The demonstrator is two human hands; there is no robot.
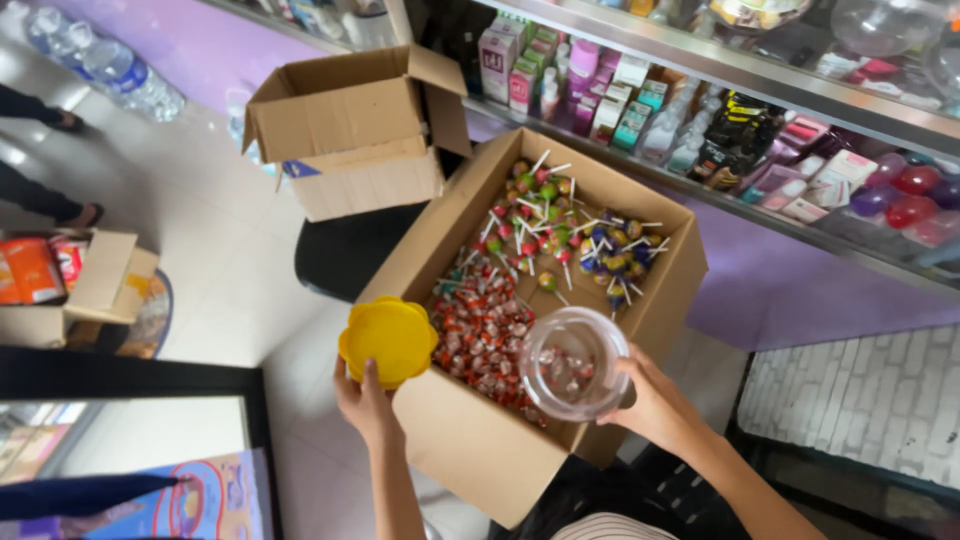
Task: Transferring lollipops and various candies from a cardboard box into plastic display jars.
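From the head camera, the open cardboard box (470, 440) of sweets serves as the landmark. The right hand (650, 400) is wrapped around a clear plastic jar (572, 362), fingers closed on its side, holding it over the box's near right corner. The jar is tipped so its long axis runs roughly toward the camera, its open mouth facing up and slightly left; a few wrapped sweets show inside. The left hand (365, 400) grips a yellow scalloped lid (388, 340) from below, fingers closed on its edge, at the box's near left wall, flat face toward the camera. Inside the box, red-wrapped candies (480, 335) fill the near part and lollipops (560, 230) the far part. A smaller open box (350, 130) stands beyond its far left corner.
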